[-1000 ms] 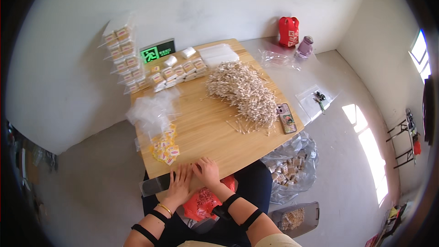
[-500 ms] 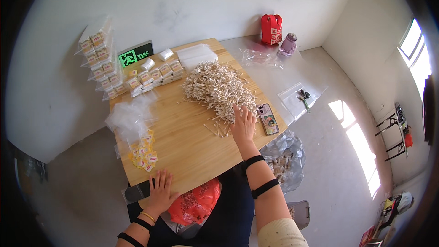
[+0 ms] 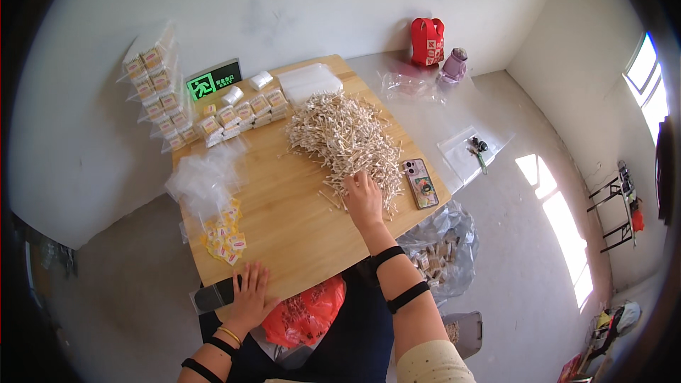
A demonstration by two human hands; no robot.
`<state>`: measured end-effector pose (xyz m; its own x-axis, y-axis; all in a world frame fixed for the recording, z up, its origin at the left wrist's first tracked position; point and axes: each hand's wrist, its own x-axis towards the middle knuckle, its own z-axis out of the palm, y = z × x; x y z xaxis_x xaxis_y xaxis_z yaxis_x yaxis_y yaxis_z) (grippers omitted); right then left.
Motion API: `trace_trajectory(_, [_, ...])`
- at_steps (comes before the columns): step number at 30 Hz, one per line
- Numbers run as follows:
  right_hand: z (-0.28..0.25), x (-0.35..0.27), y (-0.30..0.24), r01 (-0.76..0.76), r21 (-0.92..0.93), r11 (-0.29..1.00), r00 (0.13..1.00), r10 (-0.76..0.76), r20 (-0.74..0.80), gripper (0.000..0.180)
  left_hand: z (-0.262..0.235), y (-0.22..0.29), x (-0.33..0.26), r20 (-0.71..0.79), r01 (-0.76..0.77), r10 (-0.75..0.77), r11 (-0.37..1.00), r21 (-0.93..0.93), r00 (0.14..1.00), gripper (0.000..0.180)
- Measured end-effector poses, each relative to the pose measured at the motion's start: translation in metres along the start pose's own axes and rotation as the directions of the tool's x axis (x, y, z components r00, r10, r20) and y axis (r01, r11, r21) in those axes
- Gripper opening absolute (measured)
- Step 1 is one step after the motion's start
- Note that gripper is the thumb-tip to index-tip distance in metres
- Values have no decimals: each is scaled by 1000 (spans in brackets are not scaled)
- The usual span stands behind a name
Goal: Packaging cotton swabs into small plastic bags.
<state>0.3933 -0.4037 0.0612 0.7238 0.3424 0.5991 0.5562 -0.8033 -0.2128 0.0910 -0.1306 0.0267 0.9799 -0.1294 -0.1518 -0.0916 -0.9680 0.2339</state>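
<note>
A big loose heap of cotton swabs (image 3: 344,131) covers the far right of the wooden table (image 3: 284,220). My right hand (image 3: 363,202) is at the near edge of this heap, its fingers curled down and drawn together on some swabs; the fingertips are partly hidden. By the table's near left corner, my left hand (image 3: 250,296) lies flat with fingers spread and holds nothing. It touches a dark flat object (image 3: 213,296) in a clear sleeve at the edge. Small yellow and white cards (image 3: 225,237) lie scattered just beyond that hand, beside crumpled clear bags (image 3: 206,181).
Packed swab bundles (image 3: 245,115) line the back, near a tall stack of packs (image 3: 159,99) and a green exit sign (image 3: 213,81). A phone (image 3: 421,184) lies near the right edge. Below are a grey plastic bag (image 3: 454,255) and a bin (image 3: 468,333); a red bag (image 3: 305,315) rests at my lap.
My right hand has moved slightly left and nearer to me, and its spread fingers have curled together at the swabs. My left hand stays in place. The view has shifted a little.
</note>
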Motion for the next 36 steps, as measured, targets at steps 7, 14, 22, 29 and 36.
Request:
trace_trajectory(7, [24, -21, -51, 60, 90, 994, 990, -71, 122, 14, -7, 5, 1, -34, -9, 9, 1000, -3, 999, 86])
trace_trajectory(14, [52, -44, -98, -32, 280, 959, 958, -50, 281, 16, -7, 8, 5, -20, 2, -2, 999, -42, 1000, 87])
trace_trajectory(22, [-21, -68, -50, -342, 287, 895, 940, 327, 100, 32, -24, 8, 15, -53, -9, 0, 987, -159, 999, 97])
trace_trajectory(29, [-25, -92, 7, -471, 99, 876, 877, 453, 164, 58, -40, 3, 135, -228, -126, 79, 972, -199, 971, 103])
trace_trajectory(36, [16, -62, -21, -536, 89, 840, 838, 517, 173, 63, -25, 22, 190, -179, -253, 250, 967, 8, 951, 87])
